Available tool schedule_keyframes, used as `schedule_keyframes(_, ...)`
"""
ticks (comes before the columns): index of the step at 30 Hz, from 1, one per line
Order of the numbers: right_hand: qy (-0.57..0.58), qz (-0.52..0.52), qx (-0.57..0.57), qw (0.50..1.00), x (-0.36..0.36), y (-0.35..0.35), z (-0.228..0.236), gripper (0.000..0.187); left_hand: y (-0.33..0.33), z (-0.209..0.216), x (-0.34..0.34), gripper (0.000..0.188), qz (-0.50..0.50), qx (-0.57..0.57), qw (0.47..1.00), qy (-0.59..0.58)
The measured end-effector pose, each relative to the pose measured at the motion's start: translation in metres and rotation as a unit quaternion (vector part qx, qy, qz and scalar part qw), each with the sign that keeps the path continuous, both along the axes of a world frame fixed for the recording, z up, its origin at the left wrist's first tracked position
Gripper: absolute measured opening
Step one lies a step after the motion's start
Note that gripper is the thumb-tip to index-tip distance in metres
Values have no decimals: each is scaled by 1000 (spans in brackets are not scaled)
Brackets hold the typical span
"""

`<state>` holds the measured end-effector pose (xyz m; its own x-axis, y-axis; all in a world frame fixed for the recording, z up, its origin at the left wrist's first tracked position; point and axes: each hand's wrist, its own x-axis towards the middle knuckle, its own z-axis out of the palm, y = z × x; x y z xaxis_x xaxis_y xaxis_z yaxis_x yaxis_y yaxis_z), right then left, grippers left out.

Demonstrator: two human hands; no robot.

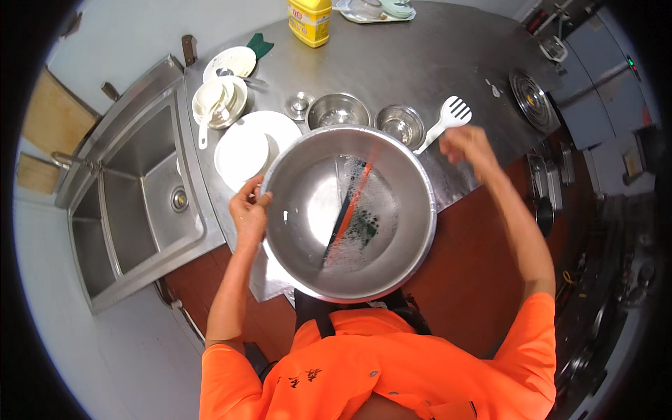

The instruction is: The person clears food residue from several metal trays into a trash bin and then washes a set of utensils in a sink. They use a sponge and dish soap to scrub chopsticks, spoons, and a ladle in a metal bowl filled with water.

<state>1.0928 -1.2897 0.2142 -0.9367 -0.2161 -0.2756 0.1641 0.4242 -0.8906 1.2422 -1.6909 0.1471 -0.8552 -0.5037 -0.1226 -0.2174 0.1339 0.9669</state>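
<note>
Yellow labelled jug (309, 24) beyond basin (414, 210)

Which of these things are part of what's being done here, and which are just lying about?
Seems in use:
- basin, its rim held by the left hand
- suds inside it
- perhaps the spatula near the right hand

Apparently just lying about:
- yellow jug
- white plates
- steel bowls

basin (414, 234): silver-grey | turner (448, 120): white | plates (241, 148): white | jug (310, 24): yellow | shirt (406, 364): orange
</note>
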Motion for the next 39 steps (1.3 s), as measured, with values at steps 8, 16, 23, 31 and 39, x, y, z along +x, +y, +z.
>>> schedule_keyframes(8, 138, 25, -63, 988, -247, -132, -15, 29, 9, 11, -5, 26, 41, -135, 990, -12)
schedule_keyframes(16, 429, -9, 103, 897, -341, -255, 8, 39, 39, 30, -2, 25, 46, -322, 944, -50)
schedule_keyframes(23, 471, 19, 106, 876, -391, -308, -22, 30, 40, 24, -5, 26, 48, -351, 934, -31)
schedule_keyframes(31, 213, 57, 16, 975, -383, -265, 10, 23, 35, 20, 0, 26, 49, -364, 929, -45)
schedule_keyframes(39, 240, 146, -20, 959, -233, -116, 114, 34, 23, 21, 7, 19, 46, -403, 914, -11)
